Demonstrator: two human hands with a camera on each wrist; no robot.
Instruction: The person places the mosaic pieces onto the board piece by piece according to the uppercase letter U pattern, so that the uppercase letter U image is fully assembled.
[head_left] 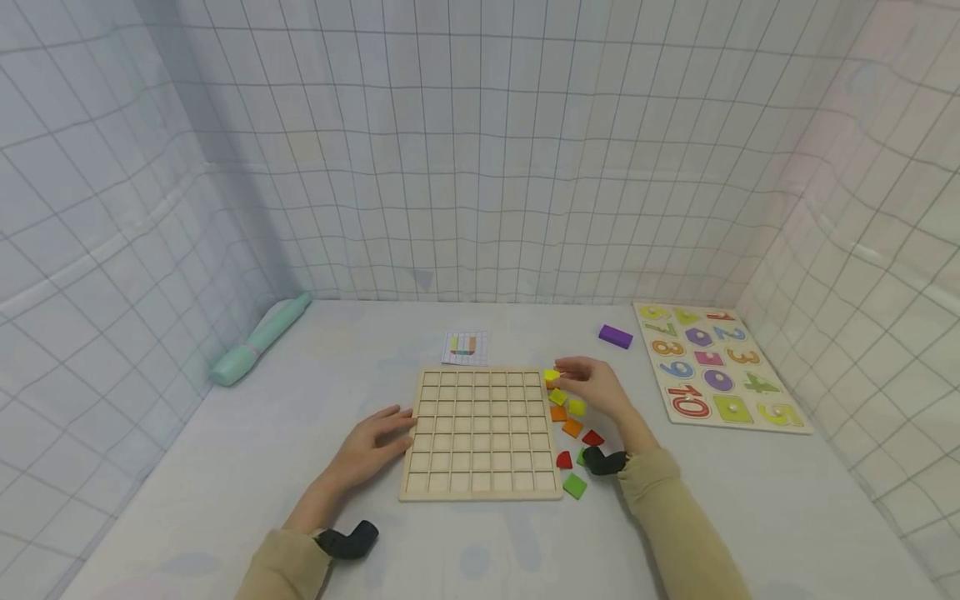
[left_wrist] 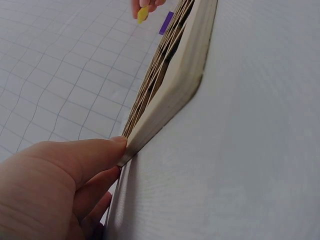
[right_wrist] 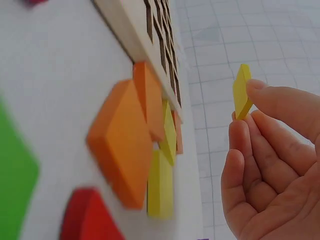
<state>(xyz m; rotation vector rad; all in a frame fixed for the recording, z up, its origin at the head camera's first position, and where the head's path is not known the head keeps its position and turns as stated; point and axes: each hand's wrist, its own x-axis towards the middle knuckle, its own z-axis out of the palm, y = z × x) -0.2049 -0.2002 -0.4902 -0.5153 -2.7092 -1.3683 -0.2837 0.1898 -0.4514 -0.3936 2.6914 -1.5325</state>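
A square wooden grid board lies on the table, its squares bare. My left hand rests beside it, with thumb and fingers touching the left edge; in the left wrist view its thumb lies against the board's side. By the board's upper right corner my right hand pinches a yellow square tile between thumb and fingertips, raised off the table. Beneath and near it, along the board's right side, lie loose yellow tiles, orange tiles, red rounded pieces and green tiles.
Behind the board lies a small card with a coloured U-shaped pattern. A purple block is at the back right, near a number puzzle board. On the far left lies a mint-green long object. Grid-patterned curtains enclose the table.
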